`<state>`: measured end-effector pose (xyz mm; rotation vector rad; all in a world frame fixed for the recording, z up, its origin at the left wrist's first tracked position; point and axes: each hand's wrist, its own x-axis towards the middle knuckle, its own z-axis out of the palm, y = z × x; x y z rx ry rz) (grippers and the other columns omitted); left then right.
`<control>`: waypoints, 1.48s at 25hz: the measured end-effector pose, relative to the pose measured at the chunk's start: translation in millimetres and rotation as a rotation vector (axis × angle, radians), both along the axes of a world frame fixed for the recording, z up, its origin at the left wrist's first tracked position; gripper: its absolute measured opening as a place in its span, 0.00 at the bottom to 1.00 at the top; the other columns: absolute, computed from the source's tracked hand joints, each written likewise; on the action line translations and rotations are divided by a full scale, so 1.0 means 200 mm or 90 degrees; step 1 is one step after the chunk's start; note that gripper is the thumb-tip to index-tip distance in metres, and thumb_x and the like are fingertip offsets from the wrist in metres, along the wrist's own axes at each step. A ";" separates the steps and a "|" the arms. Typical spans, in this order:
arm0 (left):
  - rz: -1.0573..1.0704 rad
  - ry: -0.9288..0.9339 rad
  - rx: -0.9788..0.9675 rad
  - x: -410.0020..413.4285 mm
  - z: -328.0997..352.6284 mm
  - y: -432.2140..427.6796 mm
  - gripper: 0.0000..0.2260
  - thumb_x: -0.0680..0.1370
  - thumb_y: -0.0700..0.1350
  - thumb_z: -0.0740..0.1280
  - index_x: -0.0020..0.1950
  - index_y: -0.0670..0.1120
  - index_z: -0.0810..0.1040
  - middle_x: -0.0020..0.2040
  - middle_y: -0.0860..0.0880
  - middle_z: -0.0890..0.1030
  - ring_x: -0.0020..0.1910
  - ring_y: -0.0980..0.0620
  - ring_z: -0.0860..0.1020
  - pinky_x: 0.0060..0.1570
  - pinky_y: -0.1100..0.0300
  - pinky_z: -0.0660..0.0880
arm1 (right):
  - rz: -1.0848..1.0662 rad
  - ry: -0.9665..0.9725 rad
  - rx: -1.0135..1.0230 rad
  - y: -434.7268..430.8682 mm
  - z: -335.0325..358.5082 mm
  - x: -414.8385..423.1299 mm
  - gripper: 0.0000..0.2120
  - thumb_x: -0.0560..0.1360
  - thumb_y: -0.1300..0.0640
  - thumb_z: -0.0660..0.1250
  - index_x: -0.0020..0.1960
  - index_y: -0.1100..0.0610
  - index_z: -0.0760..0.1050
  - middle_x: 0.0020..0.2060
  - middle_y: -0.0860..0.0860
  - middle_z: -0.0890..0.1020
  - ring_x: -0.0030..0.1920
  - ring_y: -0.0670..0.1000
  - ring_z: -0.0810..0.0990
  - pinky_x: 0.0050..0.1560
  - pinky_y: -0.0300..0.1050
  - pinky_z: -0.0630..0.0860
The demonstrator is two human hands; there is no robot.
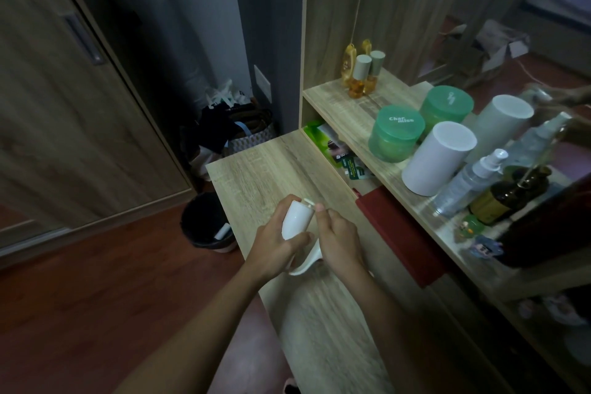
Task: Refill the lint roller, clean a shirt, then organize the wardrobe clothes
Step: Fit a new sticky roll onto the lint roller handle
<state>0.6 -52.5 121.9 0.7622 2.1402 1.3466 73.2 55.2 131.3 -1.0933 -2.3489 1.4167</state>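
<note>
Roll is wrapped by the left hand, fingers curled round its far side, thumb laid across the near face. Handle is held low in the curled right hand. One fingertip is raised to the roll's far end, beside a small white peg.

Whether the roll is fully seated cannot be told. All is held just above the desk, about mid-board.

Refill step is judged to be in hand.

Risks:
- Roll could be jammed crooked if the two hands are not kept in line.
- Roll could be dropped onto the desk, or into the bin at left, if the grip is loosened mid-push.
- Jars on the shelf at right stand well apart, so no knock is expected.
</note>
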 end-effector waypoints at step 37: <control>-0.029 0.096 -0.016 -0.03 0.07 -0.04 0.25 0.73 0.55 0.71 0.68 0.60 0.66 0.46 0.56 0.79 0.32 0.63 0.78 0.33 0.67 0.72 | 0.228 0.226 -0.255 0.05 -0.12 0.14 0.18 0.78 0.44 0.49 0.65 0.26 0.58 0.35 0.49 0.77 0.29 0.45 0.73 0.29 0.43 0.70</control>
